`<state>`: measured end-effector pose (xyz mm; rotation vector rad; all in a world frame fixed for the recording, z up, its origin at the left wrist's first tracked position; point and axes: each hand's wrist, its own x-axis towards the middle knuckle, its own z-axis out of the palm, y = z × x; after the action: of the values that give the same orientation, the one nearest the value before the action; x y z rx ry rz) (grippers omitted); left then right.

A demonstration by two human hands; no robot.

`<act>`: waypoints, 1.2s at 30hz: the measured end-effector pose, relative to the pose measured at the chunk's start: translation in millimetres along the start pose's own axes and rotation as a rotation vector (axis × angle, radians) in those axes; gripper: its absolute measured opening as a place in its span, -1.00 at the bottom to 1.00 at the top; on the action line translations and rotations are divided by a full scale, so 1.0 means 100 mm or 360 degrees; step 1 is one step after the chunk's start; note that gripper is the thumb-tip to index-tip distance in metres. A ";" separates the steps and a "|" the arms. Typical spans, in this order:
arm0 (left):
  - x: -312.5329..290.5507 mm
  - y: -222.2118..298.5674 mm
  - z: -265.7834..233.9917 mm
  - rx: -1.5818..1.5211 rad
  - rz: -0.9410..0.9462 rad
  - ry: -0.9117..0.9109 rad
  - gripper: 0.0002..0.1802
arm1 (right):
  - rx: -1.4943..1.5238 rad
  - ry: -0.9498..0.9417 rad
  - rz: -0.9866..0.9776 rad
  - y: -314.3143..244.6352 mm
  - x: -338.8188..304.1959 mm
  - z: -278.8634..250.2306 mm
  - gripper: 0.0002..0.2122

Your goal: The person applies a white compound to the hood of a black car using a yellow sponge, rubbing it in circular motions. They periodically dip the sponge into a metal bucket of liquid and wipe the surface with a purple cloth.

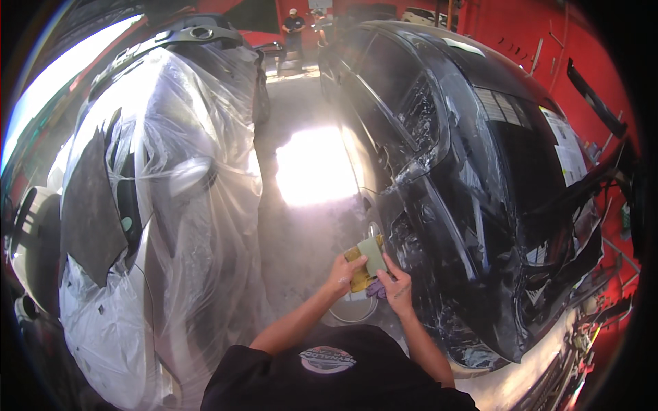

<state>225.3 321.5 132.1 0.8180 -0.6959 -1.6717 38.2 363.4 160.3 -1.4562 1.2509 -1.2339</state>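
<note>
In front of my body, my left hand [342, 275] grips a yellow sheet [358, 278] that looks like sandpaper, its thumb reaching the edge of a pale green block [372, 255]. My right hand [397, 288] pinches that block, which looks like a sanding block, from the other side. The block lies against the sheet, both tilted. Just below them shows a crumpled purple cloth [375, 289]; whether a hand holds it or it lies beneath, I cannot tell. Under my hands stands a round container [351, 316], partly hidden by my forearms.
Close on the right stands a dark car [504, 185] with pale streaks on its panels. A car under clear plastic sheeting [205, 205] fills the left. Bright light falls on the concrete floor [291, 233] between them. Another person [293, 31] stands at the far end.
</note>
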 end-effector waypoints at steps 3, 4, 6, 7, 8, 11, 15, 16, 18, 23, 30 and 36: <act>-0.03 -0.10 -0.03 -0.0069 -0.0016 0.0032 -0.62 | -0.0191 0.0031 -0.0125 -0.04 -0.02 0.02 -0.52; -0.04 -0.12 -0.03 -0.0082 -0.0029 0.0064 -0.64 | -0.0286 0.0051 -0.0211 0.01 -0.01 0.03 -0.53; -0.03 -0.19 -0.06 -0.0111 -0.0049 0.0129 -0.66 | -0.0476 0.0075 -0.0354 0.04 -0.02 0.05 -0.54; -0.03 -0.23 -0.06 -0.0120 -0.0038 0.0181 -0.67 | -0.0570 0.0082 -0.0411 0.04 -0.03 0.06 -0.55; -0.03 -0.26 -0.06 -0.0129 -0.0026 0.0231 -0.68 | -0.0666 0.0090 -0.0468 0.05 -0.05 0.08 -0.55; -0.02 -0.35 -0.10 -0.0128 -0.0035 0.0324 -0.71 | -0.0901 0.0157 -0.0690 0.12 -0.05 0.12 -0.55; 0.02 -0.42 -0.17 -0.0160 -0.0105 0.0380 -0.71 | -0.1092 0.0107 -0.0631 0.15 -0.09 0.15 -0.52; 0.02 -0.43 -0.19 -0.0191 -0.0104 0.0377 -0.73 | -0.1142 0.0097 -0.0648 0.18 -0.10 0.16 -0.51; -0.03 -0.40 -0.15 -0.0256 -0.0108 0.0374 -0.76 | -0.1216 0.0090 -0.0670 0.20 -0.10 0.15 -0.51; -0.13 -0.18 0.03 -0.0354 -0.0224 0.0156 -0.83 | -0.1303 0.0161 -0.0850 0.27 -0.05 0.11 -0.50; -0.16 -0.18 0.11 -0.0005 -0.0161 0.0266 -0.74 | -0.1499 0.0006 -0.0906 0.27 -0.09 0.16 -0.45; -0.09 -0.29 -0.03 -0.0108 -0.0195 0.0290 -0.72 | -0.1467 -0.0110 -0.0873 0.22 -0.10 0.13 -0.40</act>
<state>212.6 337.1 109.6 0.9668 -0.4685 -1.6948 47.0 370.2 135.3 -2.6147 1.5118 -0.9260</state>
